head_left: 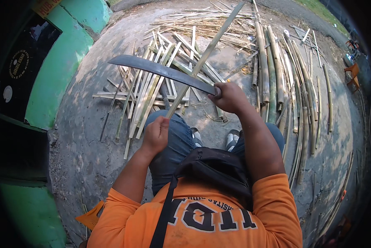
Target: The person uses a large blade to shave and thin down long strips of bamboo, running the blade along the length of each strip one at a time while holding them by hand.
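Note:
My left hand (pixel 155 134) is closed around the near end of a long, pale split bamboo strip (pixel 213 44). The strip slants up and away to the right, well past my knees. In my right hand (pixel 231 98) is the handle of a machete (pixel 152 69), its broad, dark, curved blade pointing left. The blade crosses the strip above my left hand; whether it bites into the strip or only lies against it, I cannot tell. Beneath both, a loose pile of split bamboo strips (pixel 146 93) lies on the ground.
Whole bamboo poles (pixel 272 68) lie lengthwise on the right, with thinner lengths beside them. Farther off is a heap of thin strips (pixel 198 25). A green wall (pixel 61 62) borders the left side. An orange chair (pixel 352 76) stands at far right. A black bag (pixel 216 169) rests on my lap.

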### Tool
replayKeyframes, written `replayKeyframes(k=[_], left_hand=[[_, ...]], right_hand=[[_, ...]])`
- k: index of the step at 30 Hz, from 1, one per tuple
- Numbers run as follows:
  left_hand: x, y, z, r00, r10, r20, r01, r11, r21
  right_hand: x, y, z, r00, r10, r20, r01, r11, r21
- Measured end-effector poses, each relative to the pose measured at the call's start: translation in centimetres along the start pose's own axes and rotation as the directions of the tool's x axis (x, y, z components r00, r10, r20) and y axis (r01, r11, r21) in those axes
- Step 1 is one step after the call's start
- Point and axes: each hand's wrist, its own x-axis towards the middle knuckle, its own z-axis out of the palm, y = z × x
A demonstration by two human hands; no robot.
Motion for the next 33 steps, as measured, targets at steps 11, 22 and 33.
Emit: replayKeyframes(k=[11, 22, 33], left_hand=[[-0.3, -0.3, -0.1, 1.000, -0.023, 0.010, 0.023, 0.999, -0.030], [-0.3, -0.8, -0.6, 0.994, -0.076, 0.076, 0.083, 0.992, -0.095], [-0.1, -1.8, 0.0, 0.996, -0.053, 0.074, 0.061, 0.992, -0.111]], right_hand=[[-0.4, -2.2, -0.1, 0.997, -0.014, 0.082, 0.024, 0.992, -0.123], [-0.6, -1.7, -0.2, 0.997, 0.083, -0.010, -0.081, 0.991, 0.105], [0.1, 1.7, -1.9, 0.969, 0.245, 0.023, -0.243, 0.936, 0.253]])
